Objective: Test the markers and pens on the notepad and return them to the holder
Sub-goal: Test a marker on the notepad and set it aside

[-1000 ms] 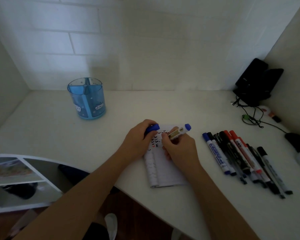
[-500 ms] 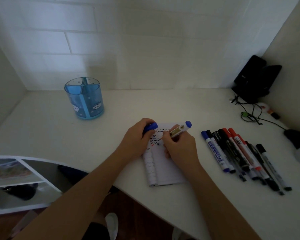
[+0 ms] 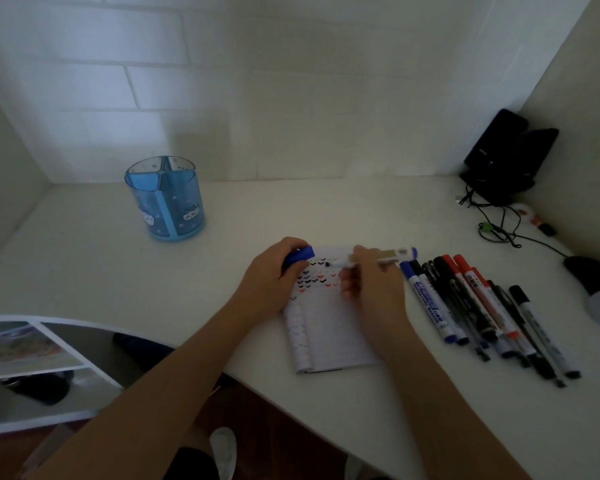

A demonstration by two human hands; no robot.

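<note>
notepad [image 3: 333,323] on white desk [image 3: 118,289] by tiled wall [image 3: 291,98] — left hand [image 3: 271,282] grips cap [image 3: 300,256]; right hand [image 3: 374,292] grips marker [image 3: 395,254]

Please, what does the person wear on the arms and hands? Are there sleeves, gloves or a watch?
The left hand and the right hand are bare, without gloves. The left forearm and the right forearm are uncovered down to the picture's edge: no sleeve, watch or bracelet shows. Rings: too blurred to tell.
</note>
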